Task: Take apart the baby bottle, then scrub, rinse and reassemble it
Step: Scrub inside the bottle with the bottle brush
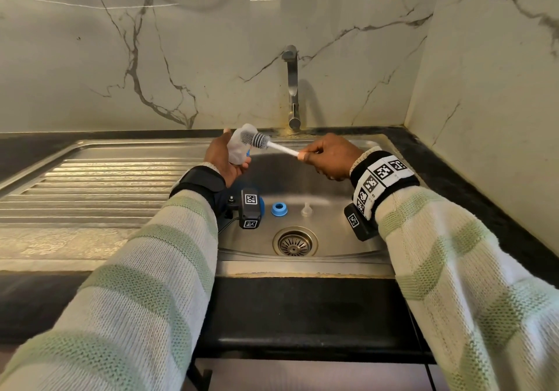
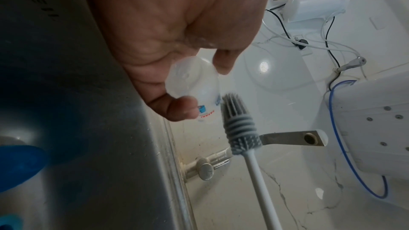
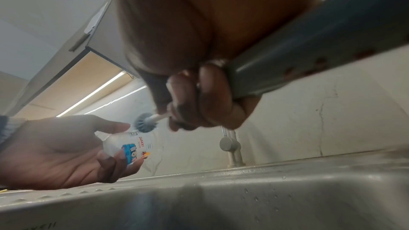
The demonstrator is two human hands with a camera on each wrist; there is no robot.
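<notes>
While the left hand [image 1: 225, 160] is holding the clear baby bottle [image 1: 239, 145] up over the sink [image 1: 348, 239], its fingers are curling round the bottle's body, so that grip is wrapping the bottle. The right hand [image 1: 329, 157] is pinching the white handle of the bottle brush [image 1: 266, 142], and the grey bristles are poking at the bottle's mouth (the tip looks just inside). Down in the sink, a blue ring [image 1: 279, 209] and a clear teat [image 1: 306, 210] are lying near the drain [image 1: 295, 241], under the tap [image 1: 292, 88].
</notes>
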